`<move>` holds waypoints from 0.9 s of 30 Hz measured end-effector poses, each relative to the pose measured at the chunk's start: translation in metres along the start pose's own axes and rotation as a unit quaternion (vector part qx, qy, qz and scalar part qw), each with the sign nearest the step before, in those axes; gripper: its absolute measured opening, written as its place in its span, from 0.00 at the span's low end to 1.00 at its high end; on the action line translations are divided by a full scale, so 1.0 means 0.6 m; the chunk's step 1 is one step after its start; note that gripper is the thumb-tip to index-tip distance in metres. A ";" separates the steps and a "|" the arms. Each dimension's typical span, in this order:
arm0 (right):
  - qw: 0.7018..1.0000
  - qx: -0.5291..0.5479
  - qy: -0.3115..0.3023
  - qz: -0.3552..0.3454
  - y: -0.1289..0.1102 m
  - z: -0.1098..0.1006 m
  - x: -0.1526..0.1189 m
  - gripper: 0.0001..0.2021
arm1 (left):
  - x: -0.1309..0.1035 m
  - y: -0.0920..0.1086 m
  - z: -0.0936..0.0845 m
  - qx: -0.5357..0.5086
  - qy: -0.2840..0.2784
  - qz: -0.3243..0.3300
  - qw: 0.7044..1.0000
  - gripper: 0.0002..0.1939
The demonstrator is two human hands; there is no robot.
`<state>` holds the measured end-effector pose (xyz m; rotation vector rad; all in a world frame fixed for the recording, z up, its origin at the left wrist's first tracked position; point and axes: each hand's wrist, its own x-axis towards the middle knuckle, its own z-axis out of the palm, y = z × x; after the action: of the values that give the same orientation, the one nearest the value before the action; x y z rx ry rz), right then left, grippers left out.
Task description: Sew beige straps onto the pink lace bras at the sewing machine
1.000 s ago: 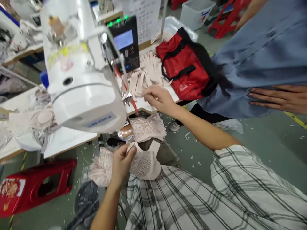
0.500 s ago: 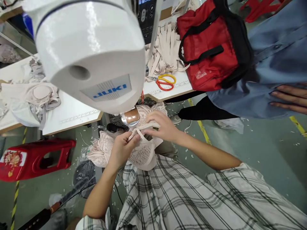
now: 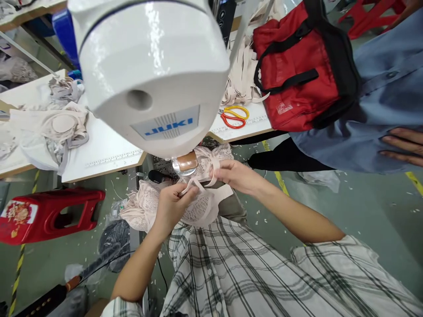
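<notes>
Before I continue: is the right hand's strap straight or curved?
Curved: at the right hand, the strap bends in an arc.

2 red stools point(image 3: 46, 215) (1 with floral print point(image 3: 20, 212)) on floor point(image 3: 370, 207); red bag point(image 3: 297, 61), black straps point(image 3: 299, 80), beside blue-clad co-worker point(image 3: 390, 101).

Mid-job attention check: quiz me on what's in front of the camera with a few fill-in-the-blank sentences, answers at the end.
1. The left hand grips a lace bra cup, while a pale strap is pinched by the ____ hand.
2. The blue lettering on the sewing machine reads ____.
3. One handle of the scissors is red; the other is ____.
4. The bag with black handles is mainly ____.

Missing words: right; JUKI; yellow; red.
</notes>
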<state>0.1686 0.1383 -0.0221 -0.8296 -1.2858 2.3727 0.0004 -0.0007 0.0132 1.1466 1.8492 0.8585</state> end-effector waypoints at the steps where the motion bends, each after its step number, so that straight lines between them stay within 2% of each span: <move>1: 0.998 -0.040 -0.052 0.000 -0.009 0.003 -0.004 0.13 | 0.002 -0.001 0.000 0.009 -0.003 0.007 1.000 0.18; 3: 0.983 -0.133 -0.118 -0.034 -0.020 0.017 -0.012 0.11 | 0.005 -0.003 0.000 0.032 -0.004 0.026 0.999 0.19; 4: 0.974 -0.177 -0.124 -0.062 -0.023 0.025 -0.014 0.11 | 0.006 -0.003 0.000 0.046 -0.004 0.033 0.998 0.19; 7: 0.952 -0.258 -0.091 -0.137 -0.021 0.044 -0.018 0.11 | 0.009 -0.005 -0.002 0.070 -0.011 0.061 0.996 0.16; 9: 0.951 -0.253 -0.080 -0.161 -0.015 0.049 -0.018 0.11 | 0.008 -0.008 -0.001 0.058 -0.018 0.110 0.992 0.14; 11: 0.964 -0.200 -0.081 -0.157 -0.010 0.050 -0.015 0.10 | 0.002 -0.015 0.007 0.018 -0.011 0.154 0.988 0.12; 14: 0.986 -0.104 -0.070 -0.114 -0.010 0.045 -0.006 0.10 | -0.014 -0.028 0.034 -0.046 0.054 0.135 0.988 0.12; 16: 0.991 -0.087 -0.059 -0.083 -0.018 0.038 0.005 0.12 | -0.021 -0.036 0.049 -0.057 0.125 0.121 0.983 0.10; 17: 0.992 -0.088 -0.054 -0.071 -0.024 0.034 0.012 0.13 | -0.021 -0.038 0.052 -0.042 0.153 0.137 0.978 0.10; 19: 0.993 -0.094 -0.049 -0.058 -0.040 0.022 0.027 0.17 | -0.016 -0.036 0.044 0.032 0.167 0.218 0.961 0.14; 21: 0.992 -0.106 -0.038 -0.064 -0.057 0.009 0.045 0.18 | -0.005 -0.027 0.023 0.130 0.147 0.294 0.935 0.16; 22: 0.990 -0.121 -0.030 -0.074 -0.065 0.003 0.055 0.17 | 0.001 -0.020 0.010 0.164 0.139 0.308 0.927 0.15; 24: 0.981 -0.169 -0.006 -0.097 -0.079 -0.004 0.076 0.14 | 0.013 -0.007 -0.013 0.175 0.134 0.279 0.935 0.14; 27: 0.953 -0.257 0.044 -0.154 -0.094 -0.001 0.106 0.10 | 0.025 0.010 -0.033 0.123 0.126 0.187 0.967 0.13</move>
<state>0.1194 0.2024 0.0035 -0.7850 -1.8764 1.7610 -0.0187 0.0126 0.0237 1.6422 2.0202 1.0450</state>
